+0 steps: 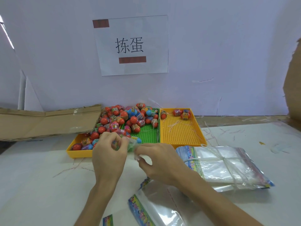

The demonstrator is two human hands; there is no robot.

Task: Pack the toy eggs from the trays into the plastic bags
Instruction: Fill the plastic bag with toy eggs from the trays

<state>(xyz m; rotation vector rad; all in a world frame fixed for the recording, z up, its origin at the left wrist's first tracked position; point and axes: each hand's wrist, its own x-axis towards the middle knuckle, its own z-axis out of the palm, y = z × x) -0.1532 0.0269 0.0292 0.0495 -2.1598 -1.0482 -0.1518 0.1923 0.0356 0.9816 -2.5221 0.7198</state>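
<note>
Toy eggs (pixel 123 119), mostly red with some blue, are heaped over a yellow tray (pixel 78 153) at the left and a green tray (pixel 148 134) in the middle. A second yellow tray (pixel 179 134) on the right holds a few eggs at its far end. Both hands meet in front of the trays. My left hand (pixel 108 154) pinches one end of a small clear plastic bag (pixel 132 145). My right hand (pixel 156 160) grips the other end, fingers curled. What is inside the bag is blurred. A loose bag (pixel 156 207) lies under my right forearm.
A tied bundle of clear bags (pixel 223 165) with colourful header strips lies right of my hands. Flattened cardboard (pixel 44 123) leans at the back left, more cardboard (pixel 293 82) stands at the far right. A paper sign (pixel 132 44) hangs on the white back wall.
</note>
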